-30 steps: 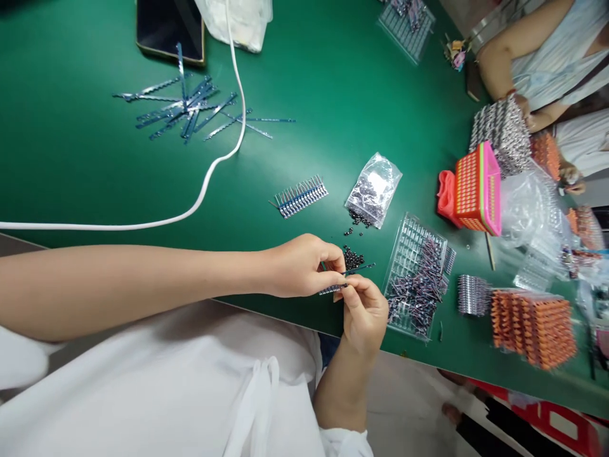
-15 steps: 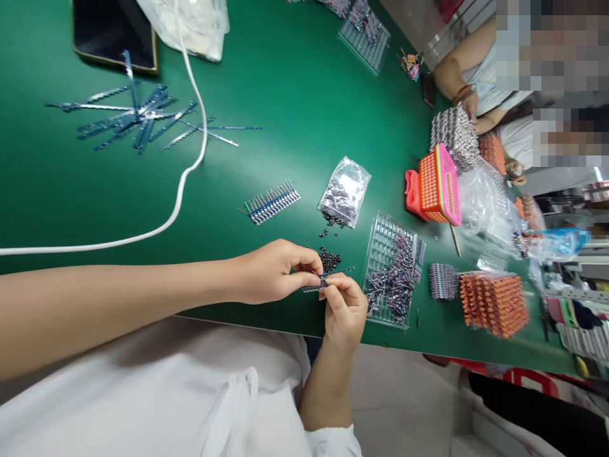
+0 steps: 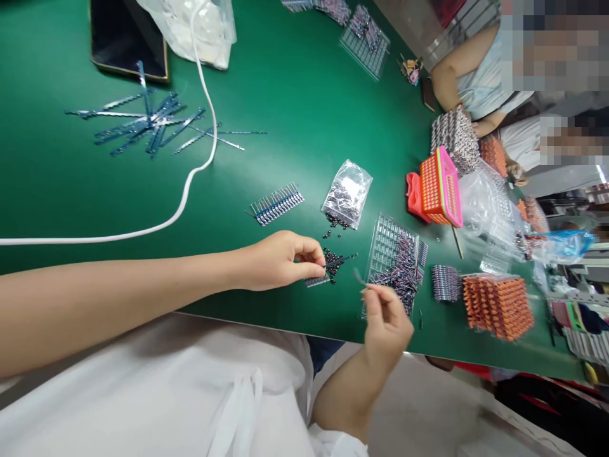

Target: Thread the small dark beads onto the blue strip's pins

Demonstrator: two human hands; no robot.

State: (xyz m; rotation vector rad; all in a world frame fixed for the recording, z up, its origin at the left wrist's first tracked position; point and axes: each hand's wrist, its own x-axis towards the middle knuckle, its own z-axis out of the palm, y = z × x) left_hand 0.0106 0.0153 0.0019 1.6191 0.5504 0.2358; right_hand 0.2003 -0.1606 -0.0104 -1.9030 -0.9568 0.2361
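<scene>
- At four o'clock on the green tabletop (image 3: 295, 152), the right hand (image 3: 387, 324) has thumb and forefinger pinched on a thin strip (image 3: 360, 278), which is blurred and points toward eleven o'clock.
- At the hand's ten o'clock, the left hand (image 3: 280, 261) has its fingers pressed together on a dark strip (image 3: 350, 258), whose free end reaches toward three o'clock, over small dark beads (image 3: 335, 271).
- Just by the left thumb, a short row of pins (image 3: 316, 280) shows; whether the thumb touches it cannot be told.
- At the left hand's twelve o'clock, a longer row of pins (image 3: 280, 206) lies slanted on the tabletop.
- At its two o'clock is a clear bag (image 3: 349, 190) of dark beads, some spilled by its lower edge.
- At its ten o'clock runs a white cord (image 3: 188, 190), and beyond it lies a loose heap of blue strips (image 3: 155, 120), with a phone (image 3: 128, 38) above.
- Just past the right hand's twelve o'clock is a clear tray (image 3: 383, 244), heaped with pins on one side.
- At its three o'clock stands an orange stack (image 3: 498, 306).
- At one o'clock, farther off, sits a basket (image 3: 434, 184).
- Toward two o'clock of the whole view, a co-worker's arm (image 3: 490, 122) reaches to a grey stack (image 3: 454, 139).
</scene>
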